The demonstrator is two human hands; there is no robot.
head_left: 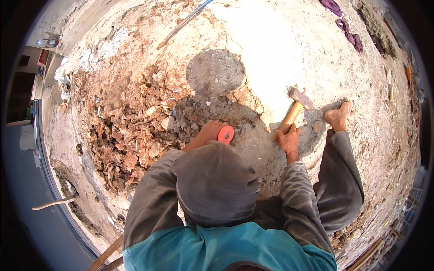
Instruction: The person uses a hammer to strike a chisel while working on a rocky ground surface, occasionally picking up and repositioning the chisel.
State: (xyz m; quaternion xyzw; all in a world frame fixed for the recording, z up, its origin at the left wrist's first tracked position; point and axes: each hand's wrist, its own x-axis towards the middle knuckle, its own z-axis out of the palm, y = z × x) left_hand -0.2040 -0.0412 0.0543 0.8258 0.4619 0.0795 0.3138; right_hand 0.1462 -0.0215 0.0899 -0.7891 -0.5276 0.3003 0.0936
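My left hand [210, 131] is closed around a chisel with a round red hand guard [226, 134], seen nearly end-on with a dark steel centre. Its blade is hidden below. My right hand [288, 137] grips the lower part of a short wooden handle. This belongs to a hammer [300, 98] whose blocky, dusty head points away from me, to the right of the chisel and apart from it. Dug-up, rocky ground [246, 149] lies beneath both hands. Part of my left hand is hidden behind the dark cap.
Broken reddish-brown clods [131, 131] are heaped on the left. A long metal bar [181, 28] lies at the far side, and purple cloth [350, 35] at the far right. A bare foot [339, 116] rests right of the hammer. A wooden stick [53, 203] juts out at left.
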